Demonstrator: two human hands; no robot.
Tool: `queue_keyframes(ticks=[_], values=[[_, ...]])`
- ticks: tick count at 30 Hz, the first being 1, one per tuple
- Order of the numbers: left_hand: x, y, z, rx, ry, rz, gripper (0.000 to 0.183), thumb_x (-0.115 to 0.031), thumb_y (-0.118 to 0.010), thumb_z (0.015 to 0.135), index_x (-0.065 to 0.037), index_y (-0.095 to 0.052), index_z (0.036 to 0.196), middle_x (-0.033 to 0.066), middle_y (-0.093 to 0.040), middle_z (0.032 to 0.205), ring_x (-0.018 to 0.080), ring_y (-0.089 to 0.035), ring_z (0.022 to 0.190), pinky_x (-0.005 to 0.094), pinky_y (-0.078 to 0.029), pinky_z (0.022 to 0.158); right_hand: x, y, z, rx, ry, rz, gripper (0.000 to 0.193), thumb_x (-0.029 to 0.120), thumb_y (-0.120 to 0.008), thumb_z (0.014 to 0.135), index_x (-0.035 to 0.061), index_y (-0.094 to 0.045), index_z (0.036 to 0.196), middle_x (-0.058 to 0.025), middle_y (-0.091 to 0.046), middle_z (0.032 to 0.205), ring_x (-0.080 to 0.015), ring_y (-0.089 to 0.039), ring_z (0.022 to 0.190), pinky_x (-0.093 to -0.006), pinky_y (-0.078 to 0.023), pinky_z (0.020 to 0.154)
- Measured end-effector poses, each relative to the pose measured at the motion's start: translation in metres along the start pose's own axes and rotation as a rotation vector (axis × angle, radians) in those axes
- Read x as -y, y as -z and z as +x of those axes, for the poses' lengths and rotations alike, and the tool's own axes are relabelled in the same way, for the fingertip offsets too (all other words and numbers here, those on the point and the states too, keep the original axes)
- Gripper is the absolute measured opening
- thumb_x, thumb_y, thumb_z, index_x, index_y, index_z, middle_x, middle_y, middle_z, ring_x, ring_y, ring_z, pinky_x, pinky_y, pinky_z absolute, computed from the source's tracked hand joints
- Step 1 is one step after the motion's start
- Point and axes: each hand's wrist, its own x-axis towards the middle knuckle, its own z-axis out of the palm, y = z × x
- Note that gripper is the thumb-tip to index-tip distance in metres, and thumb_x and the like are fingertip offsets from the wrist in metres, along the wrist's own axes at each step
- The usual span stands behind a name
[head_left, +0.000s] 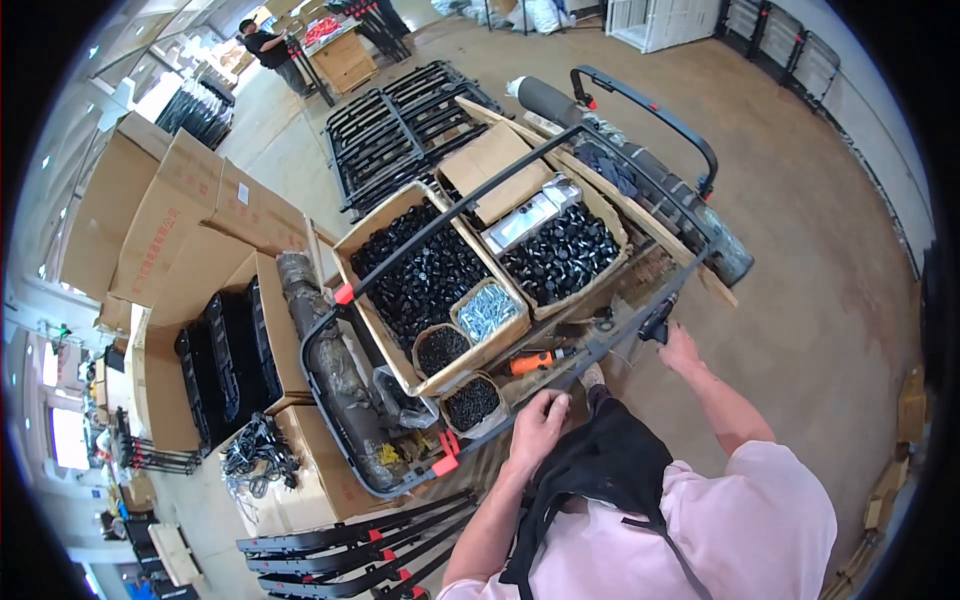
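Right hand (680, 350): grip unclear | black tool (655, 324): just beyond its fingertips, by black tubular frame (460, 213) | left hand (540, 428): fingers bunched, contents hidden, near orange-bodied tool (531, 362)

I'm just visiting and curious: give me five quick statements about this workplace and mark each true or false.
1. The left hand and right hand are bare. True.
2. The two hands are clasped together. False: they are apart.
3. An orange tool lies outside the large carton. True.
4. That carton contains only white balls. False: it holds black parts and silvery fasteners.
5. The person wears green. False: the shirt is pink.
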Motion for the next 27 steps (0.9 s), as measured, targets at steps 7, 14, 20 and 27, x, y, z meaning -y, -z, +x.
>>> queue_keyframes(ticks=[7,14,20,27], values=[[-0.055,-0.016,0.155,-0.229,-0.216,0.479,0.024,-0.024,-0.065,0.102,-0.003,-0.074,0.109,0.0152,-0.071,0.098,0.0294,-0.068,0.093,0.0409,-0.053,0.086,0.000,-0.030,0.140,0.007,0.005,-0.028,0.065,0.018,-0.074,0.087,-0.0020,-0.047,0.143,-0.0306,-0.056,0.138,-0.0472,-0.062,0.124,-0.0507,-0.053,0.104],[-0.032,-0.022,0.293,-0.125,-0.204,0.874,0.019,-0.020,-0.069,0.093,-0.009,-0.076,0.107,0.0159,-0.071,0.108,0.0378,-0.065,0.107,0.0482,-0.051,0.094,-0.006,-0.036,0.172,0.029,0.060,-0.017,0.070,0.014,-0.072,0.090,-0.0064,-0.042,0.150,-0.0357,-0.055,0.137,-0.0488,-0.058,0.127,-0.0510,-0.050,0.109],[0.000,-0.037,0.345,0.119,-0.036,1.153,0.046,-0.022,-0.075,0.090,-0.015,-0.061,0.134,0.0177,-0.068,0.118,0.0372,-0.067,0.112,0.0505,-0.053,0.097,-0.017,0.036,0.137,0.102,0.342,-0.081,0.047,0.021,-0.069,0.093,-0.0001,-0.057,0.134,-0.0253,-0.067,0.123,-0.0438,-0.065,0.112,-0.0519,-0.054,0.100],[0.003,-0.026,0.350,0.003,-0.137,1.003,0.038,-0.018,-0.076,0.089,-0.006,-0.059,0.121,0.0182,-0.064,0.113,0.0404,-0.066,0.107,0.0531,-0.055,0.090,0.069,0.186,0.085,0.832,0.463,-0.034,0.029,0.032,-0.066,0.097,0.0036,-0.071,0.100,-0.0215,-0.073,0.095,-0.0432,-0.070,0.093,-0.0516,-0.057,0.080]])
